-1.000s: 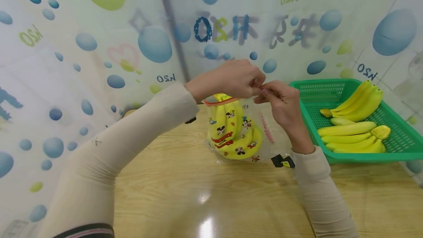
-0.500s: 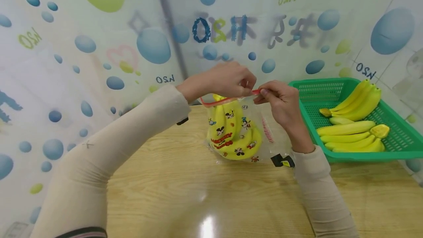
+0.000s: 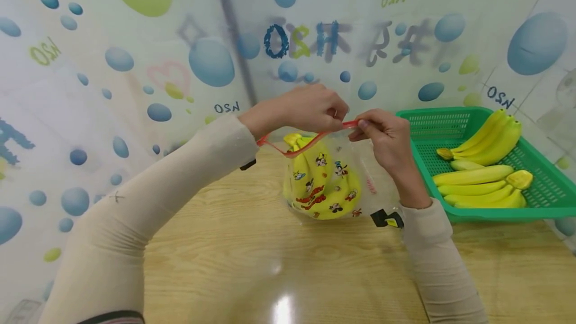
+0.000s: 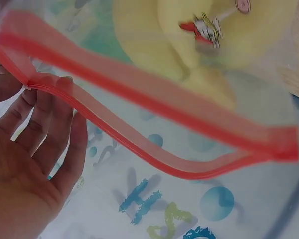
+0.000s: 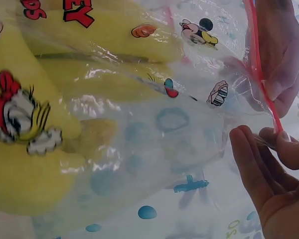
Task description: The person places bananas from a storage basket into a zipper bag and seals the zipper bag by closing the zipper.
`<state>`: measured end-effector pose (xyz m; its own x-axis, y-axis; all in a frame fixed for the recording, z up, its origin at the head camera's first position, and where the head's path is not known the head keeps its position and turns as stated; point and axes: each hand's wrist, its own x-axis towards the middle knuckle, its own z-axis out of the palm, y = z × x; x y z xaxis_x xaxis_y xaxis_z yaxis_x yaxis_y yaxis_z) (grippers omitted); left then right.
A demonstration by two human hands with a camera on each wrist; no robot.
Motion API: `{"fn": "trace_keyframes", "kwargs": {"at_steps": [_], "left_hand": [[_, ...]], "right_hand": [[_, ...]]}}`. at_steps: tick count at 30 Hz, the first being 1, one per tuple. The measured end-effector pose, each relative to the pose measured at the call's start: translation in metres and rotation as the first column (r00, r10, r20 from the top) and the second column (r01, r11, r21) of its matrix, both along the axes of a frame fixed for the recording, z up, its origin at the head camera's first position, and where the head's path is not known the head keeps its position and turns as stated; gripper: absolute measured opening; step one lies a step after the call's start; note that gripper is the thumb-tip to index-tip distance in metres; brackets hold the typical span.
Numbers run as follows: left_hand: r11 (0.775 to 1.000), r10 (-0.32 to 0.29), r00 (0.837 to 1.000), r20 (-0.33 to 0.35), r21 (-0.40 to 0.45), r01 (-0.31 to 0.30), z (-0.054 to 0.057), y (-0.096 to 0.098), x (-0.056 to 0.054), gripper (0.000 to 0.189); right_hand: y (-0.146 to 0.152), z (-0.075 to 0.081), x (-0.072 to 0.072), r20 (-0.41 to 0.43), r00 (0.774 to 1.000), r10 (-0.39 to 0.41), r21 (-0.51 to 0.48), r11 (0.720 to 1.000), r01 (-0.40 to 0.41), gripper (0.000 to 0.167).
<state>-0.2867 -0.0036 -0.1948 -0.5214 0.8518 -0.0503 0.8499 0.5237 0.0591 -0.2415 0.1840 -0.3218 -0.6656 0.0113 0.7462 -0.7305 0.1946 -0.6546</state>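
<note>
A clear zip bag (image 3: 366, 176) with cartoon prints stands on the table, a bunch of bananas (image 3: 335, 191) inside it. Along its mouth runs a red zip strip (image 3: 310, 148), whose two sides gape apart in the left wrist view. My left hand (image 3: 310, 108) pinches this strip right of the middle, its fingers (image 4: 45, 119) behind the far side. Close beside it, my right hand (image 3: 388, 139) pinches the strip's right end between thumb and fingertips, seen well in the right wrist view. The bananas' upper tips reach up to the bag's mouth.
At the right stands a green basket (image 3: 546, 174) holding two more banana bunches, an upper bunch (image 3: 488, 139) and a lower bunch (image 3: 486, 189). Under everything lies a wooden table (image 3: 225, 264). A patterned curtain (image 3: 252, 9) closes off the back and sides.
My left hand has drawn slightly left from the right hand, baring red strip between them. The left part of the bag's mouth has spread open and sagged toward me. The right hand stays put.
</note>
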Motion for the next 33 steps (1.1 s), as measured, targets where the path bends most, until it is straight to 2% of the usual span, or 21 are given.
{"fn": "trace_keyframes", "kwargs": {"at_steps": [8,11,16,22,33], "left_hand": [[0.999,0.024,0.999,-0.037,-0.035,-0.025,0.002,0.001,0.002,0.02],[0.999,0.02,0.999,-0.036,-0.029,-0.021,0.001,0.001,0.0,0.018],[1.0,0.02,0.999,-0.048,-0.001,-0.02,-0.005,-0.003,-0.002,0.018],[0.998,0.021,0.999,-0.05,0.054,-0.018,-0.01,-0.005,-0.002,0.017],[0.996,-0.013,0.999,-0.038,0.091,0.016,-0.012,-0.005,0.0,0.016]], "right_hand": [[0.006,-0.001,-0.002,0.03,0.998,-0.053,0.008,0.999,0.052,0.014],[0.008,-0.001,-0.001,0.041,0.992,-0.118,0.073,0.991,0.115,0.015],[0.007,0.001,0.003,0.011,0.974,-0.226,0.218,0.951,0.218,0.013],[0.0,0.002,0.004,-0.075,0.978,-0.197,0.258,0.943,0.21,0.02],[-0.009,0.0,0.002,-0.1,0.973,-0.209,0.193,0.955,0.225,0.006]]}}
